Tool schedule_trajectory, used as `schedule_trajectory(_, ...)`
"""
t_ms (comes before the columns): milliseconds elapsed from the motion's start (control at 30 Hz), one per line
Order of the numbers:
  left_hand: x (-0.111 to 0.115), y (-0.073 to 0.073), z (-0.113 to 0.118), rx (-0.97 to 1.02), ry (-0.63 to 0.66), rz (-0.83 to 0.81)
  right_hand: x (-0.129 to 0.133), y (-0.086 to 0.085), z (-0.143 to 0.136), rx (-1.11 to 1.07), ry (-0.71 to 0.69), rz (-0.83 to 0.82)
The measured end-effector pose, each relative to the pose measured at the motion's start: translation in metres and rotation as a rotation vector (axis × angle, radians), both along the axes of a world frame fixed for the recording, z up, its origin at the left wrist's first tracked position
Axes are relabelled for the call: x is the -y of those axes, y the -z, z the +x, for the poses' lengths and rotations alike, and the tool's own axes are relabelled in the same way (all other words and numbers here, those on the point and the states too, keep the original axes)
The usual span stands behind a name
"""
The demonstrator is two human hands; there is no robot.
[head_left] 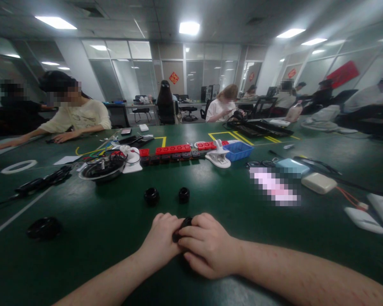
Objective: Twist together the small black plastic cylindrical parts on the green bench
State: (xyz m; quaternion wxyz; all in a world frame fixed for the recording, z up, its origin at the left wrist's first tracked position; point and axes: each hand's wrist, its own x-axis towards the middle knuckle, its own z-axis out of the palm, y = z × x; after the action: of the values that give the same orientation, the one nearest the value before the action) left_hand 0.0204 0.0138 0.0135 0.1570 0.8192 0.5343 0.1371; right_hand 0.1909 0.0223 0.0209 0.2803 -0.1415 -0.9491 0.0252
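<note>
In the head view, the left hand (162, 239) and right hand (212, 246) both grip a black coil (187, 222) over the table (111, 225), toward its near edge, probably to stop it loosening. It looks dark, glossy and rounded, mostly hidden by fingers.

The left hand (163, 237) and right hand (210, 246) are bare, like the left forearm (115, 274) and the faintly spotted right forearm (290, 265).

Black coil (185, 222) in my grip, the same black on three other coils (151, 196), dark green tabletop (105, 225) before me striped with yellow lines (164, 142), red blocks (172, 149), blue basket (241, 151), white clamp (218, 159), pale-blue case (292, 167), cream case (319, 183), orange cord (349, 198).
</note>
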Motion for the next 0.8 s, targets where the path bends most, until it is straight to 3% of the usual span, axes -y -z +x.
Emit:
schedule_trajectory(600,-0.0006,0.0005,0.0009,-0.028,-0.029,-0.006,-0.0047,0.0004,0.0008,-0.006,-0.044,-0.018)
schedule_trajectory(800,-0.0006,0.0009,0.0002,-0.004,-0.028,-0.006,-0.0047,0.0001,0.0018,-0.077,0.025,-0.044)
